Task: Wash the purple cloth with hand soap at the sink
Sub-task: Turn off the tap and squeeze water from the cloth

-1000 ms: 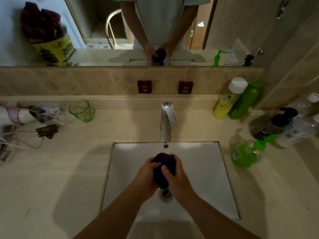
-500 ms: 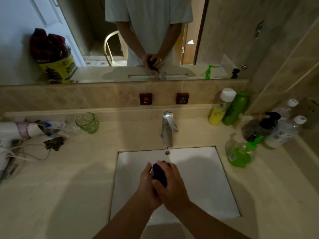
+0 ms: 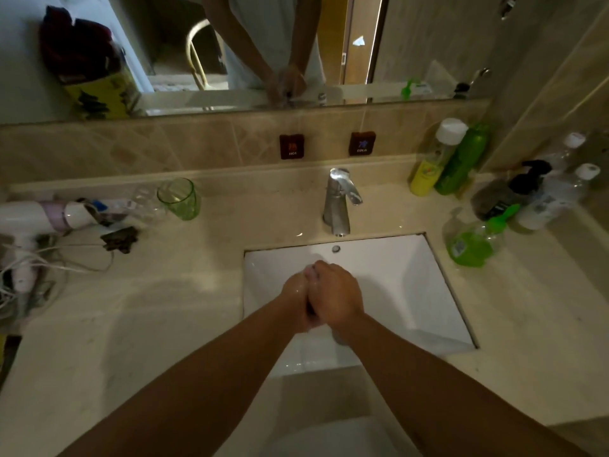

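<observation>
My left hand and my right hand are pressed together over the white sink, below the chrome tap. The purple cloth is squeezed between my palms; only a thin dark sliver of it shows in the gap. My hands look wet. No water is visible running from the tap. A green hand soap pump bottle lies on the counter to the right of the sink.
Yellow and green bottles stand at the back right, with a dark pump bottle and clear bottles beside them. A green cup, a white hair dryer and cables sit on the left counter. Hot and cold buttons are on the tiled wall.
My hands have closed tighter around the cloth, which was a visible dark ball before and is now almost hidden. The view has shifted left, so the sink now sits right of centre.
</observation>
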